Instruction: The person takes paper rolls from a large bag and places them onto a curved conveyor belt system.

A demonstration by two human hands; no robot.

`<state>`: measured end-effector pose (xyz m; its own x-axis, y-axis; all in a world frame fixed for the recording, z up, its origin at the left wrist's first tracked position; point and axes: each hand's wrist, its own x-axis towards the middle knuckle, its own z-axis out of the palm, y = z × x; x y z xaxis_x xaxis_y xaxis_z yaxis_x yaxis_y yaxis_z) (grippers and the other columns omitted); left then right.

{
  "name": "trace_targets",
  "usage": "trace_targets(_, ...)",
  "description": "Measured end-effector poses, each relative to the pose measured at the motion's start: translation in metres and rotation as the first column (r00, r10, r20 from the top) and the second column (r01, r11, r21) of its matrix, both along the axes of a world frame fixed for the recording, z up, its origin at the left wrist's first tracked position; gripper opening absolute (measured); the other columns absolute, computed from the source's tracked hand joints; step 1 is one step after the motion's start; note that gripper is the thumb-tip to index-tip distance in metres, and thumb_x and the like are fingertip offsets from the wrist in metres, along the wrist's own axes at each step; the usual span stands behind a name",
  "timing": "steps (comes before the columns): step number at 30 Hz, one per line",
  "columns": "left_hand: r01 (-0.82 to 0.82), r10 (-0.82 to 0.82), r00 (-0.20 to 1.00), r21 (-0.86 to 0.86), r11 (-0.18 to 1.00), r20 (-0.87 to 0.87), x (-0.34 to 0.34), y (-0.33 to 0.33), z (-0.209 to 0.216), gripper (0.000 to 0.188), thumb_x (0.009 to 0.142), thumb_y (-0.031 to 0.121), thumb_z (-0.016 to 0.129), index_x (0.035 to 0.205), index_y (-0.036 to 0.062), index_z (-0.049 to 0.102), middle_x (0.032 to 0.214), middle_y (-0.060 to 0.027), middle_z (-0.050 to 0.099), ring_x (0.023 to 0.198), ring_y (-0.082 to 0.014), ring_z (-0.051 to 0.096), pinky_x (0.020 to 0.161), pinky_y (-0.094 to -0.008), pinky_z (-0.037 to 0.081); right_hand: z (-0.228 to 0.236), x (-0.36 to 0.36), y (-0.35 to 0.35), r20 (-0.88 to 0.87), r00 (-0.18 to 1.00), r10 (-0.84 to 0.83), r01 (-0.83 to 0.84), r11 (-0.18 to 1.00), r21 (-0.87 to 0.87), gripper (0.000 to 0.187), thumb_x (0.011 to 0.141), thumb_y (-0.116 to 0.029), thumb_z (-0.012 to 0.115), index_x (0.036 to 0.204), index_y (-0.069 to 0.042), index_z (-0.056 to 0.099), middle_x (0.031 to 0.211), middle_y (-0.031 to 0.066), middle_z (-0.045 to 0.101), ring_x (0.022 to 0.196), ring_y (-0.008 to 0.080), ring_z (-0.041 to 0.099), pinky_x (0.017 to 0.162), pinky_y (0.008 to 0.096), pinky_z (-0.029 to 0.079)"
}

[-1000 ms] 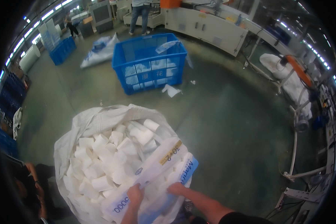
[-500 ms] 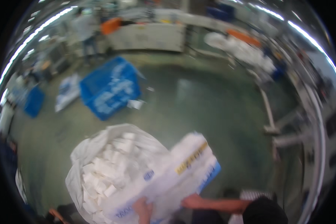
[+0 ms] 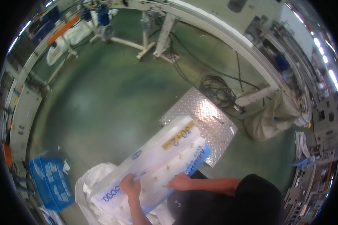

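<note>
A long pack of toilet rolls (image 3: pixel 154 157) in white, blue and gold printed film slants across my front, over the white sack (image 3: pixel 87 180). The roll ends with their core holes show along its near side. My left hand (image 3: pixel 130 186) is closed on the film near the pack's lower left end. At the near side, my right hand (image 3: pixel 179 182) grips the pack, its fingertips partly hidden against the film. Beyond the pack's far end lies a checkered metal plate (image 3: pixel 204 116), partly covered by the pack in this view.
A blue crate (image 3: pixel 56 183) sits at the left. Coiled black cables (image 3: pixel 218 90) lie on the green floor behind the metal plate. A beige sack (image 3: pixel 270 118) stands to the right, and a conveyor frame (image 3: pixel 229 30) runs along the back.
My view has turned right, so the blue crate now sits at the far left. The pack has swung round with both hands still on it, away from the open sack towards the metal plate.
</note>
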<state>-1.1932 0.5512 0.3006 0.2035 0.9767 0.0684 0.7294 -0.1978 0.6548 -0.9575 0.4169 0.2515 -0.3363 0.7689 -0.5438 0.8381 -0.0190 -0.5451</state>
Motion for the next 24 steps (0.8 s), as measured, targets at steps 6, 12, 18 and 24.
trace_targets(6, 0.543, -0.546, 0.836, -0.052, 0.838, -0.062, 0.188, 0.11, -0.021, 0.024, 0.061, 0.011, 0.071, 0.085, 0.0096, 0.073, 0.082, -0.0108, 0.07, 0.079, -0.0335, 0.067, 0.065, -0.0431, 0.051, -0.021, 0.086, 0.008, 0.011, 0.941, -0.337, 0.334, 0.928, -0.162, 0.037, 0.098, -0.046, 0.049, 0.104, -0.018, 0.073, 0.099, 0.0143, 0.072, 0.094, 0.0372, 0.068, 0.081, 0.0518, 0.053)
trace_targets(12, 0.837, -0.853, 0.49, -0.175, 0.518, -0.179, 0.383, 0.158, -0.064, 0.02, 0.072, 0.02, 0.069, 0.091, 0.021, 0.075, 0.086, -0.0078, 0.073, 0.083, -0.0309, 0.071, 0.071, -0.0456, 0.054, -0.058, 0.151, 0.014, -0.105, 0.794, -0.598, 0.585, 0.8, -0.133, 0.054, 0.102, -0.055, 0.04, 0.097, -0.013, 0.074, 0.087, 0.0199, 0.07, 0.085, 0.0422, 0.067, 0.08, 0.0531, 0.052)
trace_targets(18, 0.944, -0.961, 0.182, -0.237, 0.231, -0.209, 0.534, 0.167, -0.158, 0.02, 0.075, 0.017, 0.066, 0.093, 0.0189, 0.073, 0.091, -0.0098, 0.072, 0.094, -0.0319, 0.069, 0.077, -0.0485, 0.053, -0.132, 0.192, 0.038, -0.181, 0.574, -0.799, 0.815, 0.579, 0.026, 0.038, 0.093, -0.035, 0.059, 0.1, -0.001, 0.073, 0.094, 0.0264, 0.07, 0.088, 0.0459, 0.066, 0.08, 0.0547, 0.052)
trace_targets(24, 0.965, -0.942, 0.189, -0.123, 0.23, -0.278, 0.591, 0.113, -0.224, 0.01, 0.08, 0.014, 0.063, 0.085, 0.0085, 0.068, 0.084, -0.0152, 0.069, 0.084, -0.033, 0.068, 0.074, -0.0482, 0.052, -0.164, 0.26, 0.025, -0.108, 0.423, -0.9, 0.898, 0.432, -0.086, 0.051, 0.099, -0.052, 0.043, 0.113, -0.013, 0.071, 0.104, 0.0211, 0.071, 0.098, 0.0399, 0.066, 0.089, 0.0498, 0.051)
